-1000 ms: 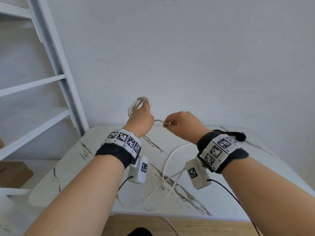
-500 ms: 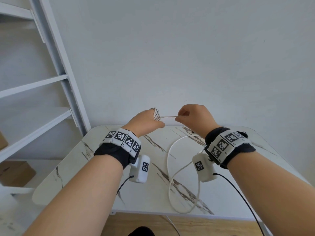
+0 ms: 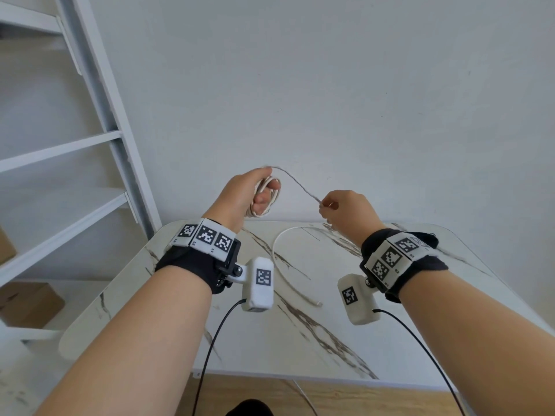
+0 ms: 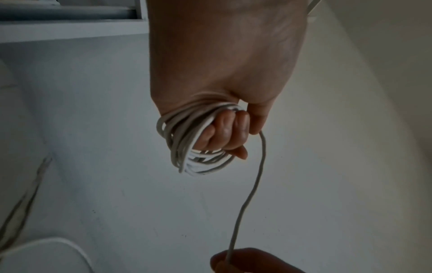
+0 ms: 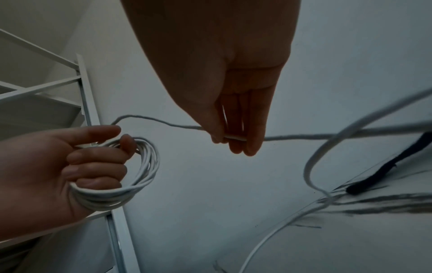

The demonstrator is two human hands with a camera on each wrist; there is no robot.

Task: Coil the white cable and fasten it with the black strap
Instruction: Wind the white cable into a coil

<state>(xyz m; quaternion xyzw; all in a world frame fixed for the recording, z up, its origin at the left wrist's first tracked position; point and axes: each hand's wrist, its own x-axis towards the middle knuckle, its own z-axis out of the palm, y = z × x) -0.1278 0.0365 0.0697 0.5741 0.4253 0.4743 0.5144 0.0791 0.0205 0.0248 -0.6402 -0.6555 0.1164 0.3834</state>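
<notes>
My left hand (image 3: 267,190) is raised above the table's far edge, fingers curled through a coil of white cable (image 3: 262,205) of several turns. The coil (image 4: 194,147) wraps round those fingers (image 4: 230,129). One strand arcs from the top of the coil to my right hand (image 3: 326,205), which pinches it (image 5: 233,139) between thumb and fingertips. The loose tail (image 3: 279,265) curves over the table and ends in a small plug (image 3: 319,304). A black strap (image 5: 383,171) lies on the table at the right, under my right wrist.
The marble-patterned table (image 3: 390,340) stands against a plain white wall. A white ladder-like shelf frame (image 3: 99,94) rises at the left, with cardboard boxes (image 3: 30,304) on the floor below it. Black wrist-camera leads hang off the table's near edge.
The left hand has turned palm-side toward me with the coil. The right hand dropped lower and rightward, so the strand now arcs slack. The tail on the table has grown shorter.
</notes>
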